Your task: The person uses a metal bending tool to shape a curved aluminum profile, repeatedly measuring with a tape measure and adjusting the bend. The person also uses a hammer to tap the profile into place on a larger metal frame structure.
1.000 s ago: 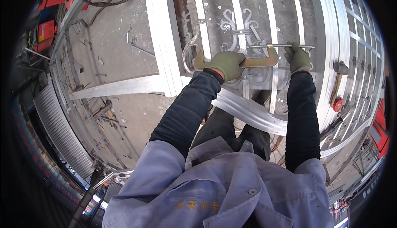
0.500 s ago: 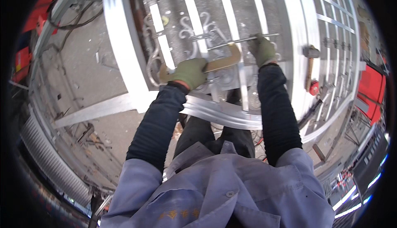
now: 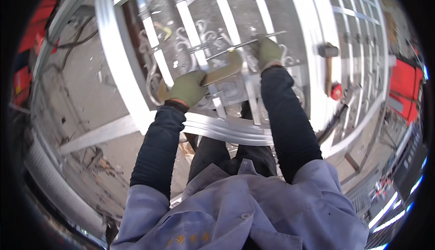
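Stretching ahead: one silvery frame; over its bars, toward the near end, one C-clamp, wrapped by the left hand; far right, its rod, clasped by the right hand; a loosened grip could scratch metal.

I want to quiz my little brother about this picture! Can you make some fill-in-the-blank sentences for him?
1. The gloves on the left grip and the right grip are coloured ____.
2. The curved brown clamp frame is held in the ____ grip.
3. The thin metal rod is held in the ____ grip.
4. The small rounded object near the handle end of the hammer is coloured ____.

Missing words: green; left; right; red.
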`<state>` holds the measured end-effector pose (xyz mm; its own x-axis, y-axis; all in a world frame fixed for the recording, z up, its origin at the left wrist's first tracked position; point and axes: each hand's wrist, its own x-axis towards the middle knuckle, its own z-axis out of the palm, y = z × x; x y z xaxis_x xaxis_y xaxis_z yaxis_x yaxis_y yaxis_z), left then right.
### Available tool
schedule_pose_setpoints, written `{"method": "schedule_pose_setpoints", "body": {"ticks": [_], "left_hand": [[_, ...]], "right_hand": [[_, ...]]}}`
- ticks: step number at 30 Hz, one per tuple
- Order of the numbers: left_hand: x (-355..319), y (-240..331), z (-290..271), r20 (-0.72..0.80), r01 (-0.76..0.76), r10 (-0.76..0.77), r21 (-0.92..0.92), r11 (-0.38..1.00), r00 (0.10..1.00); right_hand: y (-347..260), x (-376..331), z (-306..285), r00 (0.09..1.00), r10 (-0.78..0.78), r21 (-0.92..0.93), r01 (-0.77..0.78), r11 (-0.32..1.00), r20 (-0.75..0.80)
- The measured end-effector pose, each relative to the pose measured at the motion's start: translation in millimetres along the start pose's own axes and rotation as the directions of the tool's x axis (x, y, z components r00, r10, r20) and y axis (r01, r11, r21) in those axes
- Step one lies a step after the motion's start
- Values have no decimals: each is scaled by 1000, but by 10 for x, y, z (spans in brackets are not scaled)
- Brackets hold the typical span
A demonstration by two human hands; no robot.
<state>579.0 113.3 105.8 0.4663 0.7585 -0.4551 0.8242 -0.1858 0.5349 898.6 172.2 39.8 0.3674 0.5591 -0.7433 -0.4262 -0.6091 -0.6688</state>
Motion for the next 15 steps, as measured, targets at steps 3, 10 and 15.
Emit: {"method": "schedule_pose_setpoints", "body": {"ticks": [3,10,15], "left_hand": [[-3,66,-98,29,43,-43,29,999,999],[-40,21,-127,35,10,-12,38,999,999],[-82,-29,-139,34,27,-27,15,1000,999]], "right_hand": [[1,-99,-48,1000,12,16,-12,1000,-15],[-114,-258,-45,1000,-2,-67,1,998,-23],[-189,-412,-57,998,-48,-136,41,990,-48]]}}
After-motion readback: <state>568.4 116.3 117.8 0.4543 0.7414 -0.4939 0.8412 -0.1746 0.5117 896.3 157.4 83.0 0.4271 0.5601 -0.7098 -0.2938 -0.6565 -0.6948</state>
